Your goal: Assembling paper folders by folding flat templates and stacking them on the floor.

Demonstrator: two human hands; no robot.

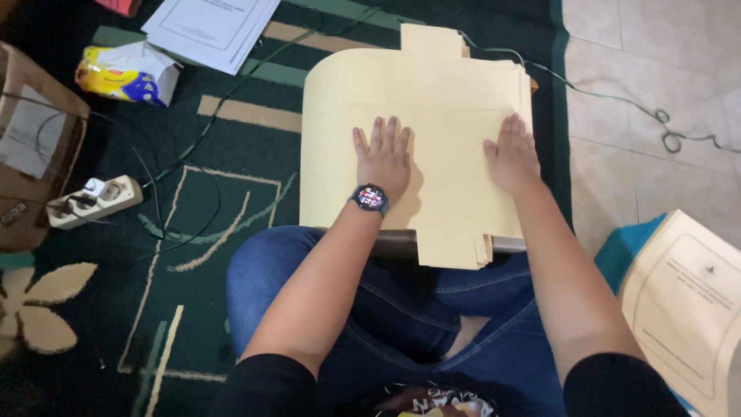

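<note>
Cream folder stack (432,100) sits centre frame, top half, resting on the person's lap and reaching up over the green patterned carpet (231,154); sheets unfolded flat, tab sticking out at the top edge, another flap at the bottom right. Left hand (384,158) lies flat on the stack just left of centre, fingers spread and straight, palm down, gripping nothing; dark wristwatch (370,198) on that wrist. Right hand (512,158) flat too, near the stack's right edge, fingers together and extended, pressing on the paper, holding nothing. Both forearms run down to the lower frame over blue jeans (401,309). Left of frame: white power strip (96,201) with plugs in it, black cables trailing across the carpet. Upper left: yellow and blue tissue pack (127,73), white printed sheets (212,27) beside it, cardboard box (31,147) at the far left edge. Lower right: another cream folder (687,301) on something blue. Upper right: tiled floor (648,93) with a thin cable looped on it.
</note>
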